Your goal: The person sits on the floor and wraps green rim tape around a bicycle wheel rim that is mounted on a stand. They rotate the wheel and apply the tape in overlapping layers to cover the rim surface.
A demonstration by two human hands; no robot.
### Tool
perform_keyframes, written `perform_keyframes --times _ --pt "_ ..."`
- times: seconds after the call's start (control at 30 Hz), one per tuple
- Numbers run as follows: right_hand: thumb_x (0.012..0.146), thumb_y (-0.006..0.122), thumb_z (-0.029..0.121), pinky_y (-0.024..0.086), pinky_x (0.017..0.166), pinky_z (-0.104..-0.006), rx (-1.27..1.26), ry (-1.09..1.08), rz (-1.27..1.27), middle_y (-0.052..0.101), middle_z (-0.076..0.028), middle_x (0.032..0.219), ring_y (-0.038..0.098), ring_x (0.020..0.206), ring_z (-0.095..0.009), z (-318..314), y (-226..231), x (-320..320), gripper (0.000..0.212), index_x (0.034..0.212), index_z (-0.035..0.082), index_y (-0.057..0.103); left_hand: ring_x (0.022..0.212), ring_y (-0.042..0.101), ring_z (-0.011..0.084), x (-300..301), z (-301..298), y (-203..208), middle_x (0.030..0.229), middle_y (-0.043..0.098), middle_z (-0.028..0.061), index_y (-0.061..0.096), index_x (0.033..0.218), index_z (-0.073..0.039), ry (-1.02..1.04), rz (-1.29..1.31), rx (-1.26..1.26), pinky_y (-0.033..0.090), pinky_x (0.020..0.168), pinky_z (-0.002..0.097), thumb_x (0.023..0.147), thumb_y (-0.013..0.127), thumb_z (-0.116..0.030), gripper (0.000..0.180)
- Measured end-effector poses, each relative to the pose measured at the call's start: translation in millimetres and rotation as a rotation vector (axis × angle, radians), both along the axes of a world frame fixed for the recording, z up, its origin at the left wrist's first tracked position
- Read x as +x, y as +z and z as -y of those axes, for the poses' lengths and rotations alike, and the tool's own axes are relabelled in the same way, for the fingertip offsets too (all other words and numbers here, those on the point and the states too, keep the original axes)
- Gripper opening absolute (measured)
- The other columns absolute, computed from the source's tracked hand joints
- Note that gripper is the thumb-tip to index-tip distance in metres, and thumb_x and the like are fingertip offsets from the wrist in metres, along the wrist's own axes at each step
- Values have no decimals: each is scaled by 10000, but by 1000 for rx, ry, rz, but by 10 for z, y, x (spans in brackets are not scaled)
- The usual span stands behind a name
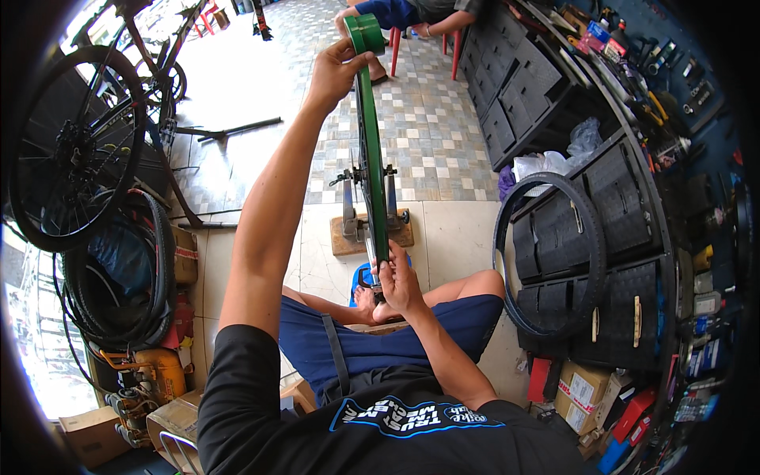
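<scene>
A roll of green tape [366, 36] is pinched between the fingers and thumb of my left hand [339, 73], far out at the end of my stretched arm. From the roll a green tape strip [375, 150] runs straight toward me along the bicycle wheel [358, 170], seen edge-on. Closer in, my right hand [400, 283] grips the wheel's near rim, its thumb pressed on the tape. The wheel stands upright in a metal stand [349, 207] with a wooden base [348, 244]. Where the tape touches the rim beyond my right hand, I cannot tell.
A bicycle [79, 150] and hanging tires [162, 277] fill the left side. To the right, a loose tire [595, 261] leans against black drawers [546, 229], below a tool-covered wall [697, 87]. Beyond the roll, another person [396, 12] sits on a red stool [457, 54].
</scene>
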State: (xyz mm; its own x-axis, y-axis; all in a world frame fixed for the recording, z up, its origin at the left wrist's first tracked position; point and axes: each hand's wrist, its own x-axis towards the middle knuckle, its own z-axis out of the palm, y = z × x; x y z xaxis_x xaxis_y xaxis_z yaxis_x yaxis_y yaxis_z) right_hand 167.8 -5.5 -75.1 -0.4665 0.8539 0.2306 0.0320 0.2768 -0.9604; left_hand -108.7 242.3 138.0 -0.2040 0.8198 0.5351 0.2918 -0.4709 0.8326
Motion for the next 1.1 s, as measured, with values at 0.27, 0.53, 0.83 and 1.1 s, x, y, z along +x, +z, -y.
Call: perform_keyframes --times 0.27,0.53,0.83,1.1 --pt "1077 494 94 587 773 -341 -5 -3 6 698 -147 1080 725 875 -214 14 -9 13 464 1523 74 368 1075 671 146 -14 -32 -105 1161 760 117 694 1258 -21 31 -47 8 517 969 321 957 772 -168 344" --pt "1081 496 107 588 770 -348 5 -9 -9 694 -143 1072 722 866 -214 15 -29 6 457 1520 77 374 1068 676 150 -21 -49 -184 1126 766 95 743 1194 -43 93 -110 27 511 978 346 929 797 -190 308" --pt "1074 497 68 589 764 -340 22 -17 -13 698 -126 1054 723 868 -206 31 -37 -6 464 1522 81 378 1249 526 313 -94 -81 -401 1240 602 161 768 1185 -119 411 -373 19 434 1067 421 857 852 -375 425" --pt "1055 531 72 587 796 -364 9 -41 -6 715 -143 1087 720 882 -225 29 63 -10 541 1561 85 341 1179 574 301 51 -123 -488 1241 608 184 747 1195 -103 554 -403 -66 509 962 377 911 809 -333 371"
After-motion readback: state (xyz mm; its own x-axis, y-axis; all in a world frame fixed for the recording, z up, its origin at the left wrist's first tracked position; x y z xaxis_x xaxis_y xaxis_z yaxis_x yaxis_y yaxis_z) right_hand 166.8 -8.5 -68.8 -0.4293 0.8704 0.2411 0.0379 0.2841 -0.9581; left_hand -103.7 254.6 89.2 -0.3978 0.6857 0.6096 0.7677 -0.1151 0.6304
